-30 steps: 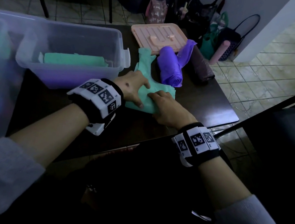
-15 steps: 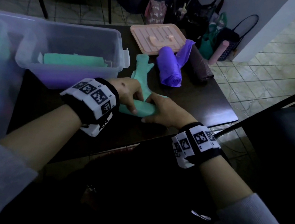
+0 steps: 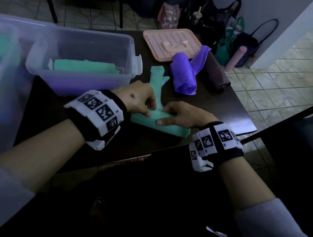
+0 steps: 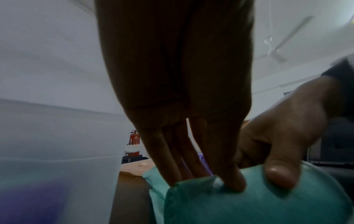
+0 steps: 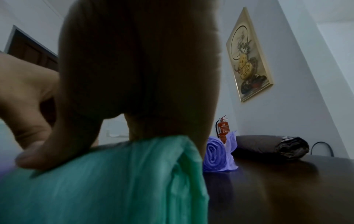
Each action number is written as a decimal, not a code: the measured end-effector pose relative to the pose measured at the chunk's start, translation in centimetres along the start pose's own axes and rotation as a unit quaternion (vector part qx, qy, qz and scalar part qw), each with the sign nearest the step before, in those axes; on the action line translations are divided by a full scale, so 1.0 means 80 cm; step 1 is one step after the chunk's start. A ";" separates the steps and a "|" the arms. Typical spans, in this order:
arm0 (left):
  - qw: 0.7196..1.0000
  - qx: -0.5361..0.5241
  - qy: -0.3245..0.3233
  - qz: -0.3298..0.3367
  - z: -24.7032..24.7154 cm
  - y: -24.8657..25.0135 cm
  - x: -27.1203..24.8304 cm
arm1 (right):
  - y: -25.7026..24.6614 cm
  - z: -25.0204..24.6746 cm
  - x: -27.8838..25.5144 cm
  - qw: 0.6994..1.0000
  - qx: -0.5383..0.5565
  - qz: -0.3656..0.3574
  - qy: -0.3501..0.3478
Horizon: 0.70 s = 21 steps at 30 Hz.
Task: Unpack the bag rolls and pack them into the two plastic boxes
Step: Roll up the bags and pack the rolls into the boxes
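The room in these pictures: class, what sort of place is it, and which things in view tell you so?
Probably a home or small office room, not a factory. A dark wooden table stands on a tiled floor, a framed painting and a fire extinguisher are at the wall, and handbags sit on the floor.

Dim, bluish; wrist views blurred

Clear plastic box [image 3: 85, 50] at counter's [image 3: 221, 110] left, folded green plastic bag [image 3: 161, 122] before it, purple bag roll [image 3: 183, 75] right of it, pink ribbed lid [image 3: 170, 43] behind, dark bag roll [image 3: 216, 70] rightmost
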<state>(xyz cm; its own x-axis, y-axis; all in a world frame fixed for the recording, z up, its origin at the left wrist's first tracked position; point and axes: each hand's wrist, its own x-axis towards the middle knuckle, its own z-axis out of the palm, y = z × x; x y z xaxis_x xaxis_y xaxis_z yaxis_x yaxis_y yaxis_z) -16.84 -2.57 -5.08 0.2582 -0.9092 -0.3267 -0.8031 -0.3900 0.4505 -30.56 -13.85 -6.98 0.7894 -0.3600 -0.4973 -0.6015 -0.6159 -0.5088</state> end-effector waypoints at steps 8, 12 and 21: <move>0.996 0.070 -0.047 -0.009 0.013 0.000 0.010 | 0.000 0.001 0.010 0.995 -0.021 -0.003 0.100; 0.996 0.059 -0.069 -0.008 0.004 -0.005 0.016 | -0.017 0.019 0.000 0.983 -0.089 -0.071 0.147; 0.990 0.037 -0.134 -0.006 -0.002 -0.010 0.020 | -0.019 0.051 -0.007 0.967 -0.164 -0.086 0.172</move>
<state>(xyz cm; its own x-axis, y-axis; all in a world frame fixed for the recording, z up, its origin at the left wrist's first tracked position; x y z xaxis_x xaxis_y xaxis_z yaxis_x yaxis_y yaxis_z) -15.66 -3.71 -5.80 0.1243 -0.8297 -0.5442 -0.8404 -0.3796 0.3868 -30.58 -9.87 -8.77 0.9026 -0.4097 -0.1320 -0.4304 -0.8563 -0.2855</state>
